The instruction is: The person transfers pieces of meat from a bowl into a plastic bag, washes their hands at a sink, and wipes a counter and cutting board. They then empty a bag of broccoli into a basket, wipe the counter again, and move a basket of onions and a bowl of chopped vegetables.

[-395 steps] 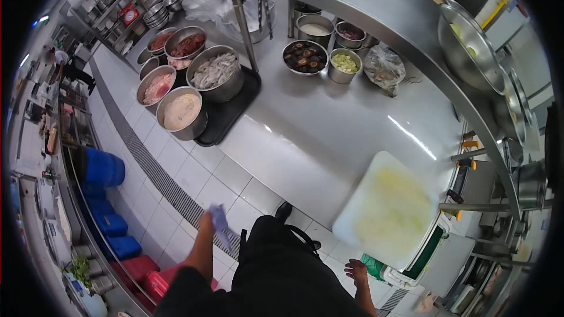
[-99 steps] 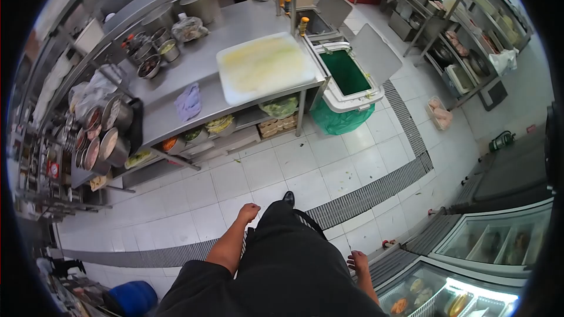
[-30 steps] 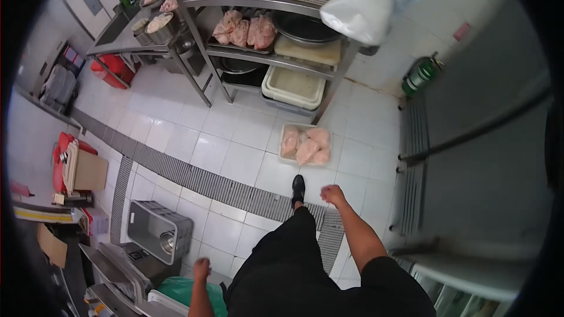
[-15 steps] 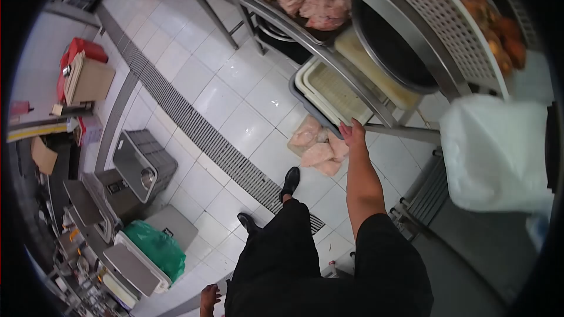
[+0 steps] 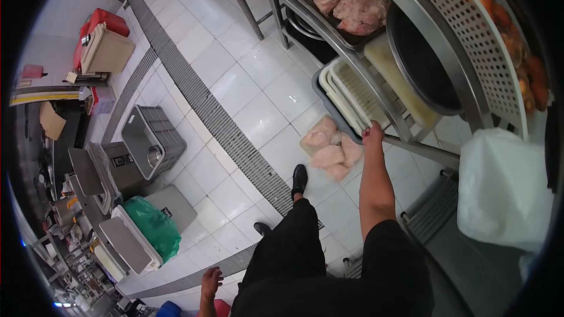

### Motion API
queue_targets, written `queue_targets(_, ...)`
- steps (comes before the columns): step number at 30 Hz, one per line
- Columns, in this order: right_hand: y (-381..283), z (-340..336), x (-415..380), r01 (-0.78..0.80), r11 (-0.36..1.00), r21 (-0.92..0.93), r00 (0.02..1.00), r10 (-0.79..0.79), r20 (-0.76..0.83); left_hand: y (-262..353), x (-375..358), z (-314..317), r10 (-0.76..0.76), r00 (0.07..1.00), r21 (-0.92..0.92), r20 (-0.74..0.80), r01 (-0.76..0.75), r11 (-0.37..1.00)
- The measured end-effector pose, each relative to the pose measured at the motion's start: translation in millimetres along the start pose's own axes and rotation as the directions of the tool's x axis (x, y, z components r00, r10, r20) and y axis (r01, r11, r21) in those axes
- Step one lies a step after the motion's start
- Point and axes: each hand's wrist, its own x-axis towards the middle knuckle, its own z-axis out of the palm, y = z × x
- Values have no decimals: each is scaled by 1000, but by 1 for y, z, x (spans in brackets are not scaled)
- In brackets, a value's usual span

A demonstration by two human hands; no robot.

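My right hand reaches to the lower shelf, its fingers closed on the near corner of a cream perforated tray. That tray lies with other pale trays in a grey tub. Low down at the left of my body, my left hand hangs with its fingers apart and nothing in it. Pieces of pale pink meat in clear plastic lie beside the tub, near my right forearm.
A metal rack holds more raw meat and a round black pan. A white plastic bag hangs at the right. Grey crate and green-bagged bin stand left; a drain grate crosses the floor.
My right hand has gone from open fingers at the tub's edge to closed on the tray corner, and the perforated tray now looks lifted or shifted. The view has turned slightly left.
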Motion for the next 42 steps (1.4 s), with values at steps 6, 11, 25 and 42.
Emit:
queue_targets(6, 46, -21, -105, -133, 981, 139, 989, 123, 82, -43, 10, 1, 59, 998, -126, -9, -60, 990)
queue_targets(11, 183, -82, -236, -282, 950, -135, 897, 311, 314, -139, 40, 6, 102, 995, -345, 2, -95, 934)
queue_targets(25, 449, -139, -694, 192, 530, -826, 213, 799, 562, -535, 34, 27, -407, 911, -935, -60, 91, 342)
queue_targets(42, 816, -140, -1027, 667, 398, -630, -81, 879, 470, -625, 143, -210, -324, 923, -947, -207, -105, 304)
